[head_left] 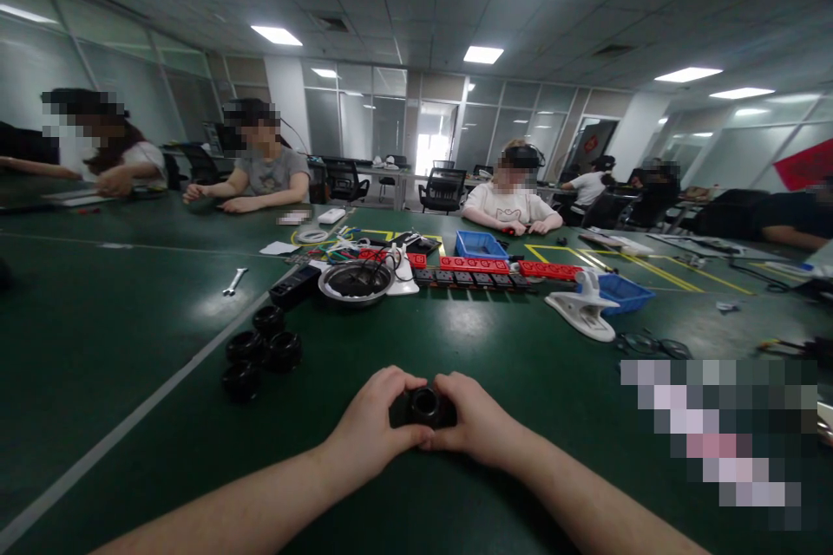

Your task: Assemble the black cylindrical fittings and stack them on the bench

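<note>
Between my hands is a black round part with a hole in its middle, at the near middle of the green table. My left hand curls around its left side, thumb in front and fingers behind. On the other side my right hand grips it the same way, and the thumbs nearly meet at the front. Several similar black round parts stand in a cluster to the left, apart from my hands. The palms and fingers hide the sides of the held part.
A wrench lies at the left. Further back are a metal bowl with dark cable, red strips, a blue tray, another blue tray and a white clamp-like part. Several people sit around, one person opposite me.
</note>
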Motion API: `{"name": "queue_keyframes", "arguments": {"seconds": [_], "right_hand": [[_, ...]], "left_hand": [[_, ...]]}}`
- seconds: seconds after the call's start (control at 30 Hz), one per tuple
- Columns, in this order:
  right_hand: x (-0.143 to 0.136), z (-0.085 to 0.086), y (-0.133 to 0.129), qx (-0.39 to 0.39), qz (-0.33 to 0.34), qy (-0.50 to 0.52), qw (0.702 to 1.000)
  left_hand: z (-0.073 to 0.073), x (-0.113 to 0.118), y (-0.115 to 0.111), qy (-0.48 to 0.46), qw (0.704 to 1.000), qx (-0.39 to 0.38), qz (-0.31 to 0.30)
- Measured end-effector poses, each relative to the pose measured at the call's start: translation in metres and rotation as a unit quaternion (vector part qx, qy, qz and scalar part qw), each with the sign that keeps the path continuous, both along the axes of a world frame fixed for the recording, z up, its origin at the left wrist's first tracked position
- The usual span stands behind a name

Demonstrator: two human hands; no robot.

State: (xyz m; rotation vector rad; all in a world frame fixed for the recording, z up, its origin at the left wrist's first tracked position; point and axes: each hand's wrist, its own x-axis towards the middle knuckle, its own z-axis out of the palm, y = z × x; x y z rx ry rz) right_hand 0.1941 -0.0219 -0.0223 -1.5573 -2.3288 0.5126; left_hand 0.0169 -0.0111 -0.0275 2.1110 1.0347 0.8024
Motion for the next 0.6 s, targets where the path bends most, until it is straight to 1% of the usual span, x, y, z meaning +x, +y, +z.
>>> {"name": "queue_keyframes", "arguments": {"seconds": [0.07,0.13,0.2,0.27,0.37,0.43,0.5,0.57,0.6], "right_hand": [[-0.006,-0.001,-0.004,0.035,-0.013,-0.044,0.998],[-0.009,-0.001,-0.007,0.064,-0.011,-0.075,0.995],[-0.009,-0.001,-0.007,0.082,-0.006,-0.084,0.993],[-0.005,0.0,-0.006,0.085,0.004,-0.067,0.994],[0.004,0.004,-0.001,0.038,0.051,0.005,0.998],[0.011,0.007,0.002,-0.014,0.091,0.054,0.994],[0.017,0.009,0.006,-0.049,0.125,0.086,0.987],[0.019,0.009,0.009,-0.063,0.141,0.104,0.982],[0.019,0.008,0.01,-0.063,0.139,0.11,0.982]], "left_hand": [[-0.002,0.0,0.0,0.005,1.0,0.003,0.014],[-0.002,0.001,0.0,0.006,1.0,0.004,0.018],[0.0,0.0,0.0,0.004,1.0,0.001,0.012],[0.003,0.0,0.0,0.002,1.0,-0.003,-0.004],[0.005,-0.001,0.001,-0.006,0.999,-0.012,-0.032],[0.004,-0.002,0.002,-0.012,0.999,-0.018,-0.041],[0.001,-0.003,0.003,-0.014,0.999,-0.02,-0.043],[-0.002,-0.003,0.004,-0.013,0.999,-0.016,-0.043],[-0.003,-0.003,0.004,-0.012,0.999,-0.013,-0.042]]}}
